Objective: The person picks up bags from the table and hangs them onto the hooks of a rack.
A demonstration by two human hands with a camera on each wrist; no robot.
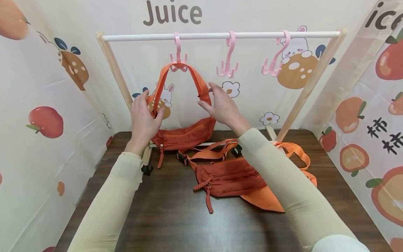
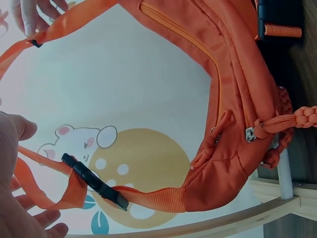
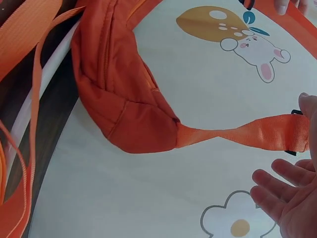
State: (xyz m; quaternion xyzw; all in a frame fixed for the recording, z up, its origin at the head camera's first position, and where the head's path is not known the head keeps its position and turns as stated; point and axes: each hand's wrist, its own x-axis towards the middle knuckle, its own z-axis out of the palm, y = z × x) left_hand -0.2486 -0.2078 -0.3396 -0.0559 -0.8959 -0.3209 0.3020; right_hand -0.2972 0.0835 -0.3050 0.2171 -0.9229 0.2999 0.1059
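An orange-red waist bag (image 1: 189, 134) hangs by its orange strap (image 1: 196, 78) from the left pink hook (image 1: 178, 52). My left hand (image 1: 143, 117) is at the left side of the loop, its thumb and fingers spread near the strap. A black buckle (image 2: 94, 181) shows there in the left wrist view. On the other side, my right hand (image 1: 225, 106) has thumb and fingers apart around the strap's edge, close to a black slider (image 3: 295, 133). Neither hand curls round the strap.
A second orange-red waist bag (image 1: 231, 176) lies on the dark wooden table (image 1: 163, 217), its straps looped under and past my right forearm. Two more pink hooks, a middle hook (image 1: 229, 56) and a right hook (image 1: 277, 56), hang on the white rail (image 1: 201, 36) of a wooden-legged rack.
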